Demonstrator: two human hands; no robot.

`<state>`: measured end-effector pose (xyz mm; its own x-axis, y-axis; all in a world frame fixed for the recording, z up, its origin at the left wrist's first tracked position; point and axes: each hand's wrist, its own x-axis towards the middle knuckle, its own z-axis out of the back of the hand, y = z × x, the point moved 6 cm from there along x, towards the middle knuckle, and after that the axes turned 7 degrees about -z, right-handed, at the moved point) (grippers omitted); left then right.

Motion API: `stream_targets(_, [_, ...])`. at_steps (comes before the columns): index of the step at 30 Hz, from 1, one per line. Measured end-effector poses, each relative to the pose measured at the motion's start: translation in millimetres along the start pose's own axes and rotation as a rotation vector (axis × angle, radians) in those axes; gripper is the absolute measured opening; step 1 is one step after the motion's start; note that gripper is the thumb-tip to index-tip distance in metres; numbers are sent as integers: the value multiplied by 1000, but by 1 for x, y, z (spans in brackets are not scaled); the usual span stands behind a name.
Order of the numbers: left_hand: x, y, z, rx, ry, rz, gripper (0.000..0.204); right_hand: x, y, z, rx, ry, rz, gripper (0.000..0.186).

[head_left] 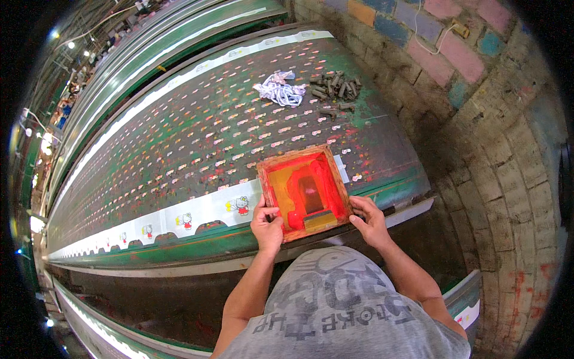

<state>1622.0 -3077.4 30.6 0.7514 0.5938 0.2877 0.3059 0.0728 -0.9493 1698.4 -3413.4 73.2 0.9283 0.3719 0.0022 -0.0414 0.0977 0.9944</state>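
My left hand (pixel 267 228) and my right hand (pixel 368 221) grip a small wooden screen-printing frame (pixel 294 157) by its left and right sides, near the end closest to me. Bright red ink (pixel 297 183) coats much of the mesh inside, around a yellowish area. A dark flat bar (pixel 318 219), possibly a squeegee, lies inside at the near end. Beneath the frame runs a white strip of material (pixel 206 209) along the table's near edge. Printed cartoon figures in red and yellow repeat along it to the left. The strip's part under the frame is hidden.
The long dark printing table (pixel 179 131) carries rows of small coloured marks. A crumpled pale cloth (pixel 281 90) and a pile of dark cylindrical pieces (pixel 335 87) lie beyond the frame. Another white strip (pixel 239 55) runs along the far edge. A block wall (pixel 478 173) stands at the right.
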Motion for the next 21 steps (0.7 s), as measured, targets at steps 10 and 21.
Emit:
stream_targets(10, [-5, 16, 3, -25, -28, 93, 27, 14, 53, 6, -391, 118, 308, 43])
stream_targets(21, [-13, 20, 6, 55, -4, 139, 27, 16, 64, -55, -697, 373, 551, 40])
